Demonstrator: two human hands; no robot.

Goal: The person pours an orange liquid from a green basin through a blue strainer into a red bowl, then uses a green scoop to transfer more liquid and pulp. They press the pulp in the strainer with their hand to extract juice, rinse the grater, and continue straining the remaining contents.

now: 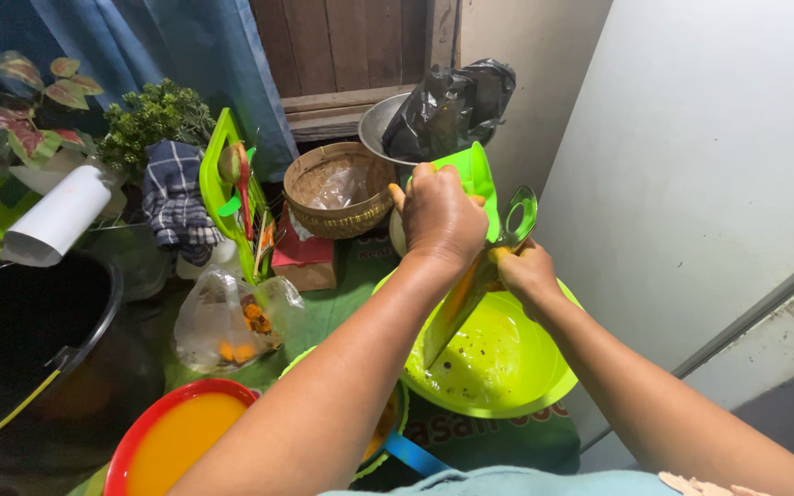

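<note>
While tilted over the green bowl [507, 377] so shavings drop in, a green grater [470, 266] stands steadied by the right hand [527, 272], fingers closed on its lower edge. Left hand [438, 218]: clamped on an orange root at the grater's top.

Grater [459, 298] over bowl [507, 367], basket [337, 193] behind (pan [176, 441] left)

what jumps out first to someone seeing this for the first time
Dead centre, the left hand and right hand work a slanted bright green grater over a bright green bowl speckled with bits. At the bottom left, a red-rimmed basin of orange liquid catches the eye, with a clear plastic bag of orange pieces just above it. Behind them, a woven basket sits beside a crumpled black bag.
</note>
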